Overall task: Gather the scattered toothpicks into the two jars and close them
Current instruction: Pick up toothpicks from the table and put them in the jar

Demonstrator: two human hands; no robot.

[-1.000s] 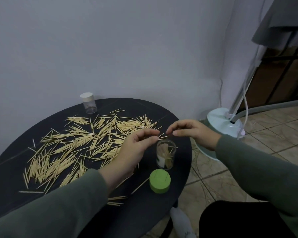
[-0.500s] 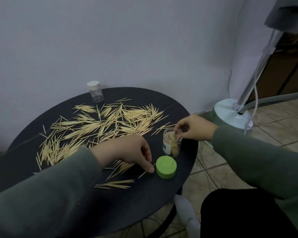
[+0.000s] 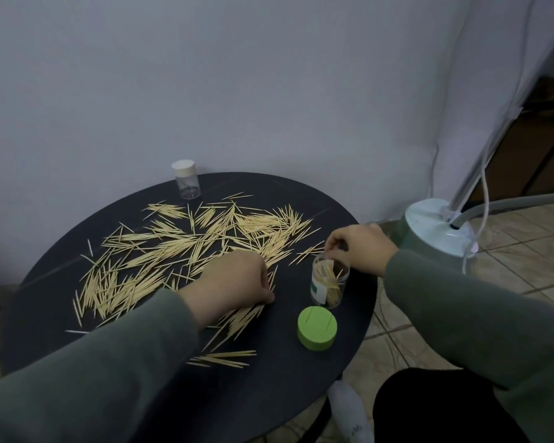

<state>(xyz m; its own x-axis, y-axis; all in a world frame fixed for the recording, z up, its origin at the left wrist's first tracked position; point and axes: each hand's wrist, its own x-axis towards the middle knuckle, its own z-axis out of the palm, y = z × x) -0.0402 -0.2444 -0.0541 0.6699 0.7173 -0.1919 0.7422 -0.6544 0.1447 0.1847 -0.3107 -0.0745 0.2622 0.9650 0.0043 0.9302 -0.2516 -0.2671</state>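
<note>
Pale wooden toothpicks lie scattered over most of a round black table. An open clear jar with several toothpicks inside stands near the table's right edge. Its green lid lies flat just in front of it. A second clear jar, closed by a white lid, stands at the back. My left hand is palm down on the toothpicks left of the open jar, fingers curled and pinching some against the table. My right hand sits over the open jar's far rim, fingertips closed on it.
A grey wall rises right behind the table. To the right, on a tiled floor, stands a pale green appliance base with a pole and a hose. My dark trouser leg is below the table's right edge.
My left hand dropped from beside the jar's mouth to the table and now rests on the toothpicks. My right hand lowered onto the open jar's rim.
</note>
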